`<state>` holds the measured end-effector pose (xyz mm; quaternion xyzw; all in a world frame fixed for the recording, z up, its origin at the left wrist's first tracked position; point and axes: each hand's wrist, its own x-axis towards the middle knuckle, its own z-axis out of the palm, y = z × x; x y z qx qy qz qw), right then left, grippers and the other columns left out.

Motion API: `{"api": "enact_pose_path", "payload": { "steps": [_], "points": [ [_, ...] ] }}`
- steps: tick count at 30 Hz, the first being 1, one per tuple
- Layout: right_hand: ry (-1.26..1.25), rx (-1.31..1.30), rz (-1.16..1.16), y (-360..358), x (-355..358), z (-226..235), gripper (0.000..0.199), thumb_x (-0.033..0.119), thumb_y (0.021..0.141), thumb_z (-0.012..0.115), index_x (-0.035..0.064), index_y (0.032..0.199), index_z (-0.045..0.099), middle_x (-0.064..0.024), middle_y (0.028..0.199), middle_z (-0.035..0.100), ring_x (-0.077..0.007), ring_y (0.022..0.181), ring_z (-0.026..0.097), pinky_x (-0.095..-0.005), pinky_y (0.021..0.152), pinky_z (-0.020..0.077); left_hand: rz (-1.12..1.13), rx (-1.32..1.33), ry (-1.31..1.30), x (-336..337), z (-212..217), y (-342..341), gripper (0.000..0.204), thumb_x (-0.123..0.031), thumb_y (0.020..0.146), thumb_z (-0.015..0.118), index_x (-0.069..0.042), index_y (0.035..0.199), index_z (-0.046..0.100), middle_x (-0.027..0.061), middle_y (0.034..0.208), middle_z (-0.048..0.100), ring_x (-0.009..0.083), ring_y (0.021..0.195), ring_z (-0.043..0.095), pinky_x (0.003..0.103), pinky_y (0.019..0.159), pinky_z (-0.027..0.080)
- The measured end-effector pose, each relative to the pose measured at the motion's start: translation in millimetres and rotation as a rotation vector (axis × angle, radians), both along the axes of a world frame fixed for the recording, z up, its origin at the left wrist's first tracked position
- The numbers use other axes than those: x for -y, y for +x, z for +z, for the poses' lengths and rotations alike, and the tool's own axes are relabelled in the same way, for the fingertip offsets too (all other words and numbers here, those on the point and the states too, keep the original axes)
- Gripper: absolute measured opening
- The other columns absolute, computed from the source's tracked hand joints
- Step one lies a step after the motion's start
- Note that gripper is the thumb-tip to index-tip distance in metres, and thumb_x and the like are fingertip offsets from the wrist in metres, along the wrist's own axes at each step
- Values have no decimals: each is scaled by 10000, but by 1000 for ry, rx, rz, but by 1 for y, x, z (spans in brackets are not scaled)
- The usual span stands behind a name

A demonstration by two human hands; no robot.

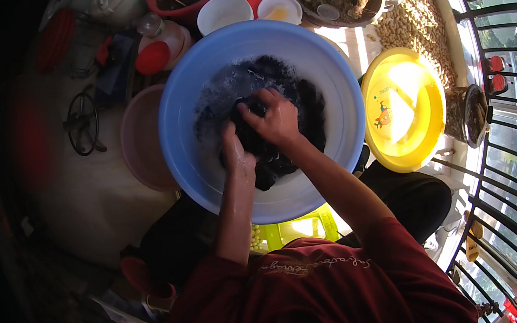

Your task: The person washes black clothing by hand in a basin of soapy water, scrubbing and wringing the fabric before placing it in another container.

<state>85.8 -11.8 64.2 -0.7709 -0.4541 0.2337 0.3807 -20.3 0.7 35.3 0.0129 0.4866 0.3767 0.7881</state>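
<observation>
Garment, dark, wet, in blue basin w/ suds; left hand and right hand both clenched on it, knuckles up.

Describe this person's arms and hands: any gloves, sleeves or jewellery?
No gloves or visible jewellery: the left hand and right hand are bare and look wet, as do both forearms. The dark red top has sleeves ending near the elbows and a line of pale script across it.
</observation>
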Motion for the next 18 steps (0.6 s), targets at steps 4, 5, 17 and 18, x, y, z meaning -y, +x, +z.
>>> {"api": "enact_pose_path", "payload": {
  "steps": [4,5,17,18],
  "points": [
    [-258,167,23,36,4,-31,311,373,803,637,126,991,649,-78,1063,596,-300,1010,568,-419,817,480,-262,-272,304,-30,4,-18,436,-240,798,663,-163,1195,500,64,1153,506,189,1014,512,372,888,427],
    [-191,269,54,37,11,-43,362,353,795,645,139,1085,611,-81,1180,534,-317,1113,493,-444,893,432,-422,-443,356,-38,7,-20,528,-224,779,681,-185,1266,481,124,1265,455,272,1104,482,426,940,389],
    [-627,295,499,38,-37,-92,503,233,702,683,164,1184,557,-132,1312,458,-363,1166,473,-451,848,485,-1243,-1632,1012,-69,-41,10,435,-199,846,597,-122,1268,525,178,1404,395,330,1166,499,421,935,439],
    [-757,218,530,46,-46,-85,467,206,683,690,153,1138,595,-138,1256,515,-355,1107,536,-422,827,503,-940,-1250,898,-67,-46,8,415,-229,856,593,-97,1245,534,167,1387,416,326,1131,523,413,932,443]
  ]
}}
